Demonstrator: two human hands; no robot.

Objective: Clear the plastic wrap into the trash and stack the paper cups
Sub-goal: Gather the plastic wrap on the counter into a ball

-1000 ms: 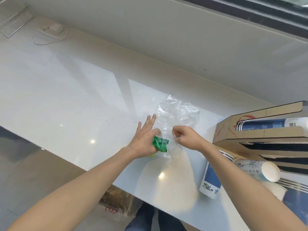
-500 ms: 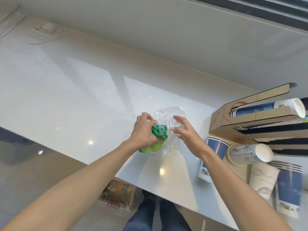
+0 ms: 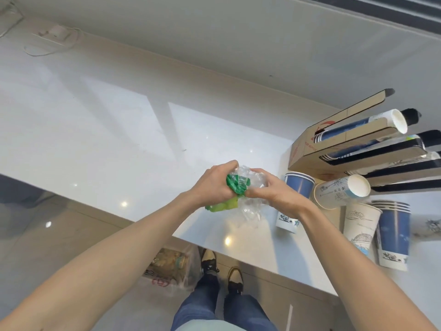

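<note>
Clear plastic wrap [image 3: 250, 211] with a green printed part [image 3: 236, 183] is bunched into a wad just above the white counter [image 3: 107, 139]. My left hand [image 3: 212, 185] grips its left side and my right hand [image 3: 272, 189] grips its right side, both closed on it. To the right stand paper cups: a blue cup [image 3: 294, 201], a white cup lying on its side [image 3: 341, 193], an upright white cup [image 3: 360, 228] and a short blue stack [image 3: 393, 235]. On the floor under the counter edge sits a plastic trash bag [image 3: 171, 266].
An open cardboard box [image 3: 334, 144] holding long sleeves of cups lies at the right against the wall. A cable and small adapter [image 3: 50, 37] rest at the far left of the counter. My shoes [image 3: 222, 268] stand beside the trash bag.
The wrap went from lying spread flat on the counter to a crumpled wad squeezed between both hands. The view shifted, showing more of the cups and the floor.
</note>
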